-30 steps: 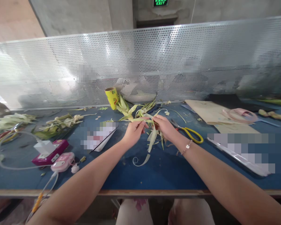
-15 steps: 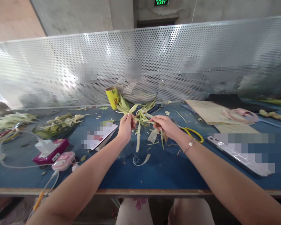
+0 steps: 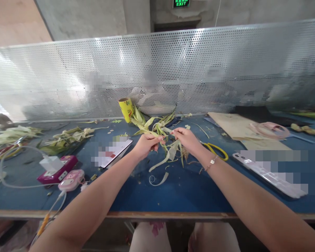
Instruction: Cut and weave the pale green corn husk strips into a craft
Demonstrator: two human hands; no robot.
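Over the middle of the table, my left hand (image 3: 147, 144) is closed in a pinch on a thin strip of the corn husk bundle. My right hand (image 3: 183, 138), a little to the right, pinches a pale corn husk strip (image 3: 168, 130). Pale green corn husks (image 3: 147, 123) spread out behind and between the two hands. One long loose strip (image 3: 161, 161) hangs down toward me below the hands. The fingertips partly hide how the strips cross.
A yellow tube (image 3: 126, 110) stands before the perforated metal screen (image 3: 189, 70). Yellow-handled scissors (image 3: 217, 150) lie right of my right hand. Phones lie on both sides (image 3: 117, 154) (image 3: 270, 175). A magenta power strip (image 3: 58, 171), cables and husk piles (image 3: 68, 139) are left; brown paper (image 3: 231, 126) is right.
My left hand has moved slightly down and right, closing into a tighter pinch. My right hand has shifted a little and now pinches a pale strip. The hanging strip has swung to a slant.
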